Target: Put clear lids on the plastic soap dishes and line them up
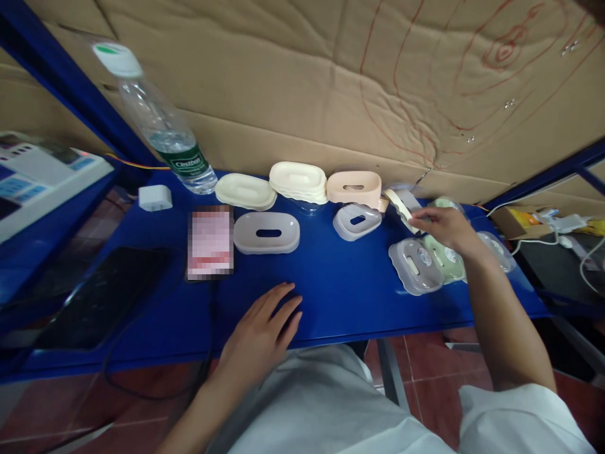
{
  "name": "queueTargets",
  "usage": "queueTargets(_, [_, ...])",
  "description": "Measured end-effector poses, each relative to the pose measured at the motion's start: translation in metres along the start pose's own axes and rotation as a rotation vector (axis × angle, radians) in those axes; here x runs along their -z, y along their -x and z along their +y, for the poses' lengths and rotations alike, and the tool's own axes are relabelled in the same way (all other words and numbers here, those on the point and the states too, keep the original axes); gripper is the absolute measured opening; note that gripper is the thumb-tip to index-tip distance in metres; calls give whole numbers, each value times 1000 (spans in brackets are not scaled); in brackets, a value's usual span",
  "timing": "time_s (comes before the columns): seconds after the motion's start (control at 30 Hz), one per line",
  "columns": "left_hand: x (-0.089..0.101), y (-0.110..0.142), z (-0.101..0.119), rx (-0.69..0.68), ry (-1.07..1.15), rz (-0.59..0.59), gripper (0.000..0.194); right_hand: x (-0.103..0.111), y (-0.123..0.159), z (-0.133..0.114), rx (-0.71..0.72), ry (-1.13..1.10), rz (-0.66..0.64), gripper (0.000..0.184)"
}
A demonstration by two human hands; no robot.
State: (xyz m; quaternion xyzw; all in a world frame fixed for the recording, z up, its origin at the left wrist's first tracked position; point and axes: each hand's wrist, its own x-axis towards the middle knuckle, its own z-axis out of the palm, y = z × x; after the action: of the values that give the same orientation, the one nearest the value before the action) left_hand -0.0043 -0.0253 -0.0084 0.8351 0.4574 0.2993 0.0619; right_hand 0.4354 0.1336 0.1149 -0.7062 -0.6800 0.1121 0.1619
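Observation:
My right hand (447, 228) reaches to the back right, its fingertips pinching a cream soap dish piece (399, 210) that stands tilted on its edge. My left hand (265, 328) lies near the table's front edge with its fingers stretched out, holding nothing. Beyond it is a pale grey soap dish tray (246, 243) with an oval slot. Along the back are a flat cream piece (246, 191), a stack of cream pieces (297, 180) and a peach tray (354, 185). A whitish tray (347, 226) sits in front of the peach one. Below my right hand are grey (413, 277) and green (447, 255) soap dishes with round stickers.
A water bottle (174, 139) stands at the back left, near a white charger (155, 198). A phone with a blurred screen (210, 243) and a dark tablet-like slab (101, 296) lie on the blue table (331, 302). Cardboard (265, 82) walls the back. Cables (543, 239) run at right.

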Motion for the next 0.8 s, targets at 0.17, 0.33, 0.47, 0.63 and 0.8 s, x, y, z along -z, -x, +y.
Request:
queueTargets(0.17, [2,-1,0,11,66,12,27,2,50,-28,146,-66,107,47])
queueTargets(0.33, [10,0,0,110,195,0,45,-38,109,-89,503,-11,169,20])
queueTargets(0.47, [13,1,0,151,247,79,61,-86,140,-132,688,50,92,14])
queueTargets(0.63, [6,1,0,83,137,58,47,-120,151,-143,811,85,37,12])
queueTargets(0.8, [2,-1,2,109,100,82,55,-131,147,-125,817,-137,29,11])
